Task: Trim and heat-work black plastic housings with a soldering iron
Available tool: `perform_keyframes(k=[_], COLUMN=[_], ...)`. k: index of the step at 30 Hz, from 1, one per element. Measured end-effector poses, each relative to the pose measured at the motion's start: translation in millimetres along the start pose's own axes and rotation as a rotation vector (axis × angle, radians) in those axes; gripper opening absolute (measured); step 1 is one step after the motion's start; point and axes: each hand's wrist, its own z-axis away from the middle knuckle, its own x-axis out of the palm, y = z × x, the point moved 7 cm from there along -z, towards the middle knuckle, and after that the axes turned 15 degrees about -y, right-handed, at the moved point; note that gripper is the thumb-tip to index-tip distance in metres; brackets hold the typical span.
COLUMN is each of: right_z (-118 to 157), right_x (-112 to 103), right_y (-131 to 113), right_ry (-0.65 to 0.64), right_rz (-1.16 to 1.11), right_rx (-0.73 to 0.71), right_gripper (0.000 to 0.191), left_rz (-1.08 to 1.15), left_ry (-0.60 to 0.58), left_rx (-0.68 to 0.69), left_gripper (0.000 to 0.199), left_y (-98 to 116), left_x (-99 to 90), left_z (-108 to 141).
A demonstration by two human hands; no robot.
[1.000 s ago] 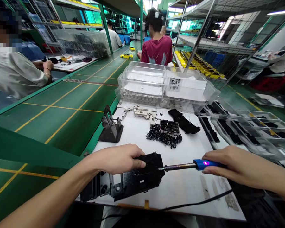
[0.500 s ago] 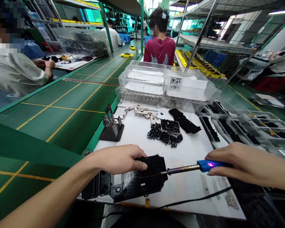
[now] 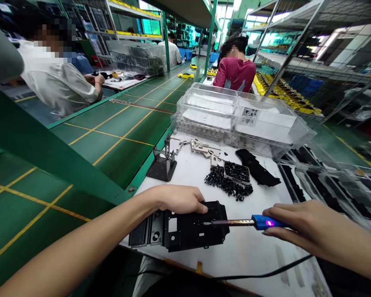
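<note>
My left hand (image 3: 184, 200) grips the upper edge of a flat black plastic chassis plate (image 3: 188, 233) lying on the white work surface, thumb on top and the other fingers hidden. My right hand (image 3: 303, 225) is closed around the blue handle of a soldering iron (image 3: 262, 222), whose handle shows a lit purple spot. The iron's metal barrel points left over the plate, its tip close to the surface near my left thumb; whether it touches I cannot tell. A black cord (image 3: 266, 274) runs below the iron.
Beyond the plate lie a heap of small black parts (image 3: 230, 189), a small box of them (image 3: 236, 172), grey pieces (image 3: 200, 148) and a black strip (image 3: 258, 167). An iron stand (image 3: 162, 165) is at left, clear bins (image 3: 241, 115) behind. Co-workers sit beside the green conveyor (image 3: 136, 111).
The camera view has swung left, so the scene sits further right. The iron's tip has moved left from the plate's right edge to further over it. Both hands keep their holds.
</note>
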Motion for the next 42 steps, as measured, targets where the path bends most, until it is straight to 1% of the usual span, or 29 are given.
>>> perform_keyframes(k=[3,8,12,16,19,23,28,34,42], right_z=[-4.8,-6.4,-8.4,-7.7,-5.4,-2.5,-1.7,-4.4,-5.2], right_x=[13.6,18.7,22.2,23.2,23.4,18.9,12.4,8.4,2.0], right_y=[3.6,10.9,12.4,11.3,9.6,6.3,6.6,7.2,6.8], right_ry=[-0.161,-0.24,-0.311,-0.33,-0.336,-0.326,-0.323,-0.277,-0.334], right_rz=[0.024,0.017,-0.059,-0.128,-0.166,-0.19,-0.146,-0.143,-0.104], right_rx=[0.043,0.133,0.16,0.196,0.222,0.217,0.206,0.169,0.163], right_gripper=[0.034,0.039,0.041,0.043,0.043,0.043,0.045,0.039,0.042], left_rz=[-0.017,-0.077,-0.128,-0.157,-0.176,-0.166,-0.165,-0.172,-0.184], left_ry=[0.003,0.026,0.039,0.05,0.085,0.127,0.115,0.095,0.078], left_rx=[0.007,0.023,0.033,0.049,0.058,0.041,0.027,0.021,0.024], left_gripper=[0.028,0.031,0.03,0.03,0.03,0.032,0.032,0.031,0.03], left_y=[0.4,3.3,6.4,8.0,8.1,5.4,2.8,5.9,11.9], left_x=[0.5,-1.5,-1.9,0.5,1.2,-1.3,-4.7,-2.4,1.6], left_z=[1.2,4.7,7.3,9.4,10.9,10.6,8.5,9.5,7.9])
